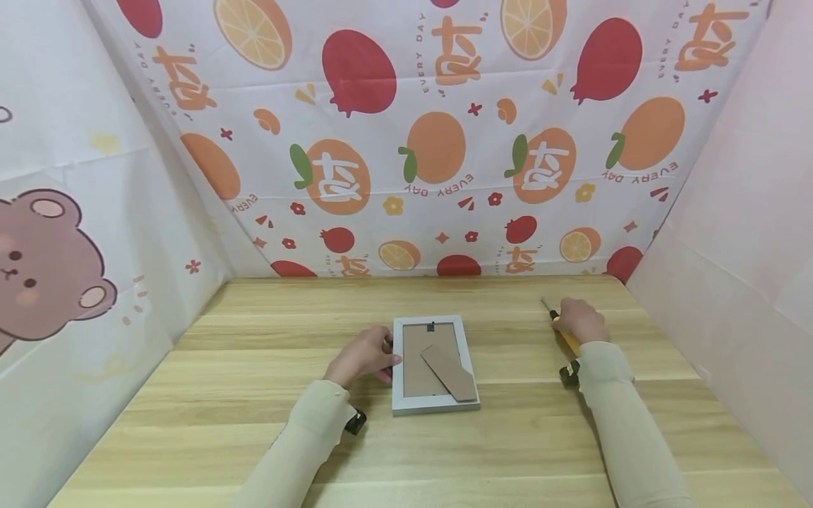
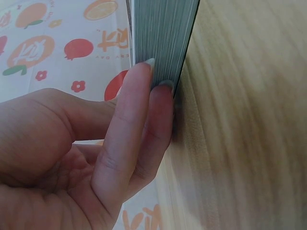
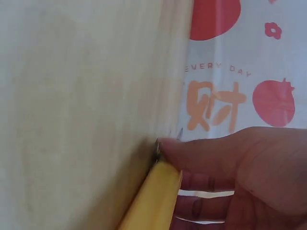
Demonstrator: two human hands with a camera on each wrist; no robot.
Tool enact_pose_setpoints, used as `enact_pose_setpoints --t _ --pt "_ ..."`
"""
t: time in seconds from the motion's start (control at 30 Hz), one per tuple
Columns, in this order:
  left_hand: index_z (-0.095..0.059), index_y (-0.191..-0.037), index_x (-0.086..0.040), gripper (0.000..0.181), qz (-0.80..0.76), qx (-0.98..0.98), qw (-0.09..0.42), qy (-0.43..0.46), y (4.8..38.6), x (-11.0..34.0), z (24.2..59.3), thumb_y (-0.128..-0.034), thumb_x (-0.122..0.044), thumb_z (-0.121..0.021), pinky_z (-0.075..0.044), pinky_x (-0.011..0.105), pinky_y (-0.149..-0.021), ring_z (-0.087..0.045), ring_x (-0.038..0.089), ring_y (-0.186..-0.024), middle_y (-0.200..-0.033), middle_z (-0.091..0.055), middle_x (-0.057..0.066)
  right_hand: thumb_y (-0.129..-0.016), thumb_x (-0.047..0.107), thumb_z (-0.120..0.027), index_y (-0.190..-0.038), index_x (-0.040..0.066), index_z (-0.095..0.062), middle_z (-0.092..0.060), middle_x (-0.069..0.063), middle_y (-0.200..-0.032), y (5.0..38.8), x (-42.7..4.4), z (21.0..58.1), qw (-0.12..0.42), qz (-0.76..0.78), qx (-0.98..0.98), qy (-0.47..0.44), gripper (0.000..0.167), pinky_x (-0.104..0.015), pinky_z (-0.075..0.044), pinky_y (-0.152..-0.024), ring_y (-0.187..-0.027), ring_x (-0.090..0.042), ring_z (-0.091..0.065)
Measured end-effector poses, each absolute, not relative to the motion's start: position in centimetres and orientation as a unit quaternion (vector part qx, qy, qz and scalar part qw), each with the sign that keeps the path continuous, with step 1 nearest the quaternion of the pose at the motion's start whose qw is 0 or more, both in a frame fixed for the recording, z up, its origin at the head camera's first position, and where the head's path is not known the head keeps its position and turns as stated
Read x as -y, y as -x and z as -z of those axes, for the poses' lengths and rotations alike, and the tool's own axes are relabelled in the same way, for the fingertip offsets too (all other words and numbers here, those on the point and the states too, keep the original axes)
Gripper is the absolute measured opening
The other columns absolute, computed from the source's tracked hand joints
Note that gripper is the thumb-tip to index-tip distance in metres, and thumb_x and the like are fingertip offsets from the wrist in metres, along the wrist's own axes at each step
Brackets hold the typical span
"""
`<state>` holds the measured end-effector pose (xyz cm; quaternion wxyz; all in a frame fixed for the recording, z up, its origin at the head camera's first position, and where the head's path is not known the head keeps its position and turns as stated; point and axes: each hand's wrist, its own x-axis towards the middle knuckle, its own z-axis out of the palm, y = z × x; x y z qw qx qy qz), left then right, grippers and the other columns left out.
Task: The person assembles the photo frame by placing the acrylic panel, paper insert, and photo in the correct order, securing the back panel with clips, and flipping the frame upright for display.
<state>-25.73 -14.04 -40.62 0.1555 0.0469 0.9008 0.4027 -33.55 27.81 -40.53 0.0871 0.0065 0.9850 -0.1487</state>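
Observation:
A white picture frame [image 1: 398,367] lies face down, its brown backing [image 1: 416,377] and slanted stand leg [image 1: 454,377] showing. At its left side, my left hand [image 1: 367,354] grips the edge between thumb and fingers. Two fingertips meet the frame's grooved side [image 2: 165,33] in the left wrist view. Well to the right, my right hand [image 1: 583,322] holds a screwdriver with a yellow handle [image 3: 152,201], a black collar and a thin metal shaft [image 1: 546,305]. The shaft points away and to the left, low over the table; whether it touches the wood I cannot tell.
The light wooden table [image 1: 273,317] ends at a back wall hung with fruit-patterned cloth [image 1: 381,162]. Pale cloth walls stand on both sides, the left one with a printed bear [image 1: 47,264]. Dark straps with small devices [image 1: 569,374] sit at both wrists.

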Motion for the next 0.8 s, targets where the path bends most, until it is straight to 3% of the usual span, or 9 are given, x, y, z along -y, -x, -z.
enact_pose_setpoints --t 0.23,0.47,0.63,0.8 --pt "-0.058 -0.12 0.008 0.027 -0.411 -0.897 0.16 -0.04 25.8 14.0 40.6 -0.0972 -0.002 -0.068 -0.066 0.03 -0.06 -0.072 0.022 -0.068 -0.098 -0.074 0.02 -0.086 0.015 -0.06 -0.09 0.001 -0.059 -0.057 -0.012 -0.082 33.6 -27.8 39.8 0.073 0.17 -0.982 0.027 0.015 -0.033 -0.043 -0.06 -0.074 -0.025 -0.051" --pt "-0.058 -0.119 0.008 0.026 -0.417 -0.894 0.161 -0.04 25.9 13.9 40.8 -0.0969 -0.002 -0.069 -0.066 0.03 -0.06 -0.072 0.022 -0.068 -0.097 -0.073 0.02 -0.096 0.01 -0.05 -0.107 -0.005 -0.059 -0.06 -0.013 -0.089 33.3 -26.4 37.5 0.096 0.216 -0.967 0.093 0.021 -0.027 -0.044 -0.059 -0.072 -0.02 -0.053" --pt "-0.058 -0.118 0.008 0.025 -0.419 -0.893 0.158 -0.041 26.0 14.0 40.8 -0.0968 -0.001 -0.068 -0.066 0.03 -0.06 -0.072 0.022 -0.069 -0.099 -0.073 0.021 -0.1 0.004 -0.053 -0.128 -0.003 -0.062 -0.065 -0.015 -0.087 33.1 -25.2 36.5 0.115 0.257 -0.945 0.167 0.03 -0.026 -0.05 -0.06 -0.068 -0.017 -0.056" --pt "-0.057 -0.121 0.009 0.028 -0.418 -0.893 0.161 -0.044 26.1 14.0 40.7 -0.0967 -0.001 -0.068 -0.066 0.031 -0.06 -0.071 0.022 -0.069 -0.1 -0.073 0.021 -0.099 0.005 -0.061 -0.13 0.001 -0.068 -0.07 -0.012 -0.092 32.3 -23.8 35.6 0.124 0.251 -0.927 0.249 0.031 -0.026 -0.051 -0.061 -0.07 -0.019 -0.06"
